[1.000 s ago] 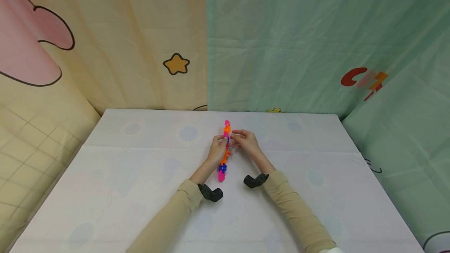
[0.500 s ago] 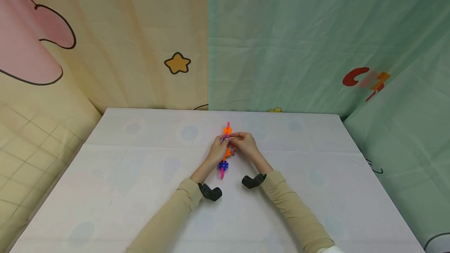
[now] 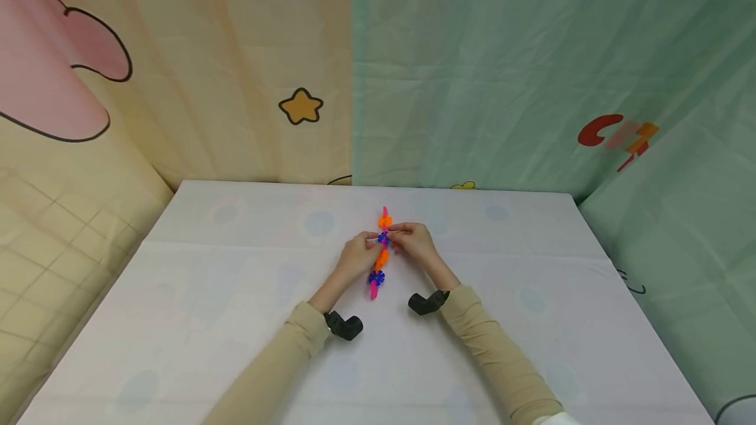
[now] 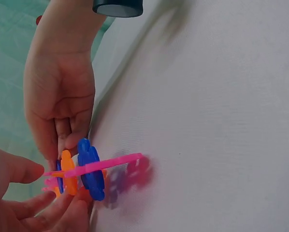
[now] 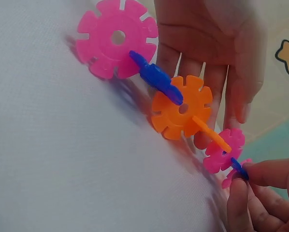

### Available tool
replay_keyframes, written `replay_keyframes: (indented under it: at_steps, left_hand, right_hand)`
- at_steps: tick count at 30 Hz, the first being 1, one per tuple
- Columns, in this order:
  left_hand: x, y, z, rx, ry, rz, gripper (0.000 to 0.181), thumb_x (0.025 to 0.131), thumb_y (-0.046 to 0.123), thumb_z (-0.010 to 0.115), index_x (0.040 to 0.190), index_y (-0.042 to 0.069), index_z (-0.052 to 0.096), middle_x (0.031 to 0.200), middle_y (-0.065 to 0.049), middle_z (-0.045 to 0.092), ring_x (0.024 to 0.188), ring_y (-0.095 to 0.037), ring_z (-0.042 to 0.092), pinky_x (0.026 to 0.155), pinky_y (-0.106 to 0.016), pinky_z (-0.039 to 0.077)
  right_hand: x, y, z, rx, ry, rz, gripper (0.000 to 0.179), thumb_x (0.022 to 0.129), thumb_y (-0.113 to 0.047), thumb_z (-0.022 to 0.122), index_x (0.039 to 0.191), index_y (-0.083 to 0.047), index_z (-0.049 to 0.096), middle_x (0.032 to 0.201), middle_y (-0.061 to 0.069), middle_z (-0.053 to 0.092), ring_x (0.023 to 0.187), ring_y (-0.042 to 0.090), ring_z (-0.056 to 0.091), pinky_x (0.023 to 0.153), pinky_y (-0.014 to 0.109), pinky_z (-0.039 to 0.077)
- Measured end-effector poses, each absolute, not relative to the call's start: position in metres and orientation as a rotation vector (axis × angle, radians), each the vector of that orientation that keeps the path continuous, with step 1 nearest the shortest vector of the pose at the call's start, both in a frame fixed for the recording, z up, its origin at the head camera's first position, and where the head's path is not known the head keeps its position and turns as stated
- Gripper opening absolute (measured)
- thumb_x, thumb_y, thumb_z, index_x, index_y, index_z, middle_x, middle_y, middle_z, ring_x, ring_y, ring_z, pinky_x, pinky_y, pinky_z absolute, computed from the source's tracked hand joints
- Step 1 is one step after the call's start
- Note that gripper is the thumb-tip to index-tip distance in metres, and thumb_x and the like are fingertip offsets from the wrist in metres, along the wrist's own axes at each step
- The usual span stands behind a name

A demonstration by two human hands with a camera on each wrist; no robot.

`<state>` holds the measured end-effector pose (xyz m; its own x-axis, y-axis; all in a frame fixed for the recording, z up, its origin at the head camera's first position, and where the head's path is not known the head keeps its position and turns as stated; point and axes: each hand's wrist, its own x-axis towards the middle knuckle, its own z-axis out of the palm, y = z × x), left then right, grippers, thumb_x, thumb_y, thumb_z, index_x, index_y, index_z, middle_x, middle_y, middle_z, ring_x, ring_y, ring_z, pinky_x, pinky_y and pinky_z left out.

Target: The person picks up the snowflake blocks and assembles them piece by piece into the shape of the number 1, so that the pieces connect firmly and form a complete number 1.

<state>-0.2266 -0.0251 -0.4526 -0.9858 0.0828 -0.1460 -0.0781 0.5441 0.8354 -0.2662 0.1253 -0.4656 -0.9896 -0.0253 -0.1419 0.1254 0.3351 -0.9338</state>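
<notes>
A chain of interlocked snowflake building discs (image 3: 377, 277), pink, blue and orange, runs away from the person across the middle of the table. My right hand (image 3: 415, 241) pinches a blue disc (image 5: 239, 168) of the chain between thumb and forefinger. On the other side, my left hand (image 3: 357, 257) is beside the chain, its fingers (image 5: 214, 79) fairly straight behind an orange disc (image 5: 193, 125). Its thumb (image 4: 26, 169) stands apart from the discs in the right wrist view. A pink disc (image 5: 98, 53) forms the near end, close to the tabletop.
A white cloth with pale dots covers the table (image 3: 236, 346). Black wrist cameras (image 3: 344, 326) sit at both sleeve cuffs. Printed curtains (image 3: 461, 71) hang behind the table and at its sides.
The chain has turned about its length, showing different disc faces. My left hand has drawn slightly left, uncovering the middle blue disc. The right hand stays at nearly the same spot.
</notes>
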Motion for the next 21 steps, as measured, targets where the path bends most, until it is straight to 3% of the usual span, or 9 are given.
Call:
replay_keyframes:
  at_steps: [10, 16, 21]
  left_hand:
    - [-0.207, -0.039, -0.448, -0.011, 2.561, 1.353, 0.039, 0.09, 0.023, 0.066, 0.123, 0.004, 0.06, 0.08, -0.007, 0.064, 0.056, -0.014, 0.057, 0.053, -0.023, 0.048]
    - [-0.197, -0.041, -0.449, -0.008, 2.504, 1.367, 0.041, 0.087, 0.02, 0.07, 0.122, 0.003, 0.059, 0.084, -0.007, 0.065, 0.057, -0.013, 0.059, 0.055, -0.023, 0.052]
    - [-0.194, -0.038, -0.453, -0.029, 2.463, 1.414, 0.04, 0.089, 0.016, 0.066, 0.125, 0.002, 0.057, 0.087, -0.01, 0.065, 0.054, -0.012, 0.061, 0.055, -0.023, 0.054]
  right_hand:
    - [-0.267, 0.123, -0.465, 0.118, 2.434, -1.74, 0.026, 0.088, -0.015, 0.068, 0.109, 0.001, 0.069, 0.088, 0.012, 0.07, 0.06, 0.009, 0.058, 0.06, 0.018, 0.052]
    - [-0.267, 0.125, -0.465, 0.093, 2.479, -1.7, 0.024, 0.089, -0.015, 0.067, 0.107, 0.0, 0.07, 0.09, 0.013, 0.07, 0.06, 0.01, 0.059, 0.062, 0.019, 0.053]
    - [-0.265, 0.124, -0.464, 0.075, 2.509, -1.689, 0.022, 0.088, -0.014, 0.068, 0.105, 0.001, 0.07, 0.085, 0.012, 0.069, 0.058, 0.01, 0.058, 0.06, 0.019, 0.053]
